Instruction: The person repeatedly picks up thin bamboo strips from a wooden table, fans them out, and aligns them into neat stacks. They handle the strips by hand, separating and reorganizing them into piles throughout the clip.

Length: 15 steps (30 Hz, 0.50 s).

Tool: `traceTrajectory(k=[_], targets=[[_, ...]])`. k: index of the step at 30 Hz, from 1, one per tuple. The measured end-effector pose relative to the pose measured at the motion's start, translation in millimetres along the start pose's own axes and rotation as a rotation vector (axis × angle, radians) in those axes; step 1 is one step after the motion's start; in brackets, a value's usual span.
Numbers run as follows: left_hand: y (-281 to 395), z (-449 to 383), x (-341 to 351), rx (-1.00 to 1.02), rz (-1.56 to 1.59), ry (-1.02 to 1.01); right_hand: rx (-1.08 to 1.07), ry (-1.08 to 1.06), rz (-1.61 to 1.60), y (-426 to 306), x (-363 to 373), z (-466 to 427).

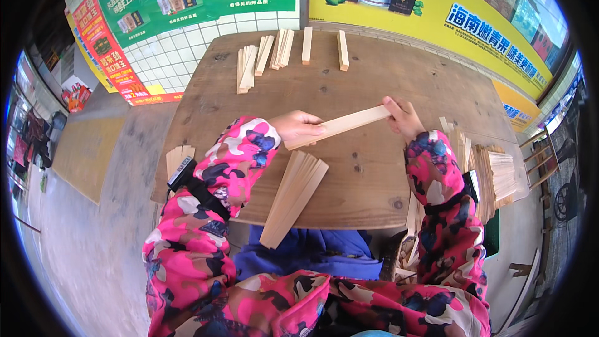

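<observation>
Between my two hands a pale wooden strip [348, 123], perhaps more than one layered together, is held slantwise above the table. My left hand [299, 127] grips its lower left end, thumb on top. At the raised right end, the fingers of my right hand [400, 116] pinch it. Just below lies a fanned bundle of thin wooden strips [295, 196], its near end jutting over the table's front edge. Part of another strip bundle [180, 157] shows beside my left forearm, which covers the rest.
Several strip stacks [282, 49] line the far side of the wooden table [365, 150]. Large strip piles [498, 175] crowd its right end, partly behind my right sleeve. Loose strips [407, 255] fill a container below the front edge. A postered tiled wall [187, 40] borders the table's back.
</observation>
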<state>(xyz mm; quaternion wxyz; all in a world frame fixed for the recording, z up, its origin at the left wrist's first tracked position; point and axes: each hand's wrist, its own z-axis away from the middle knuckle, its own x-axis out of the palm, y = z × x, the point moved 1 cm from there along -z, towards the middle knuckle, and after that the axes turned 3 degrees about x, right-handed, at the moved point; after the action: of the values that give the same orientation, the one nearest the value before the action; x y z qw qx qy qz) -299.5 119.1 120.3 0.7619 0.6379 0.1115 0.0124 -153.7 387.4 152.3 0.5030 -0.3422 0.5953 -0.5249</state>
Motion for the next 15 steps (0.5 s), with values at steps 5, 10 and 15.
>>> traceTrajectory(k=[5, 10, 15], targets=[[8, 22, -14, 0.142, -0.557, 1.036, 0.074, 0.275, -0.215, 25, -22, -110], [-17, 86, 72, 0.151, -0.205, 0.893, 0.008, 0.484, -0.479, 59, -34, -231], [-44, 118, 120, -0.047, -0.241, 1.165, -0.113, 0.575, -0.429, 84, -12, -319]])
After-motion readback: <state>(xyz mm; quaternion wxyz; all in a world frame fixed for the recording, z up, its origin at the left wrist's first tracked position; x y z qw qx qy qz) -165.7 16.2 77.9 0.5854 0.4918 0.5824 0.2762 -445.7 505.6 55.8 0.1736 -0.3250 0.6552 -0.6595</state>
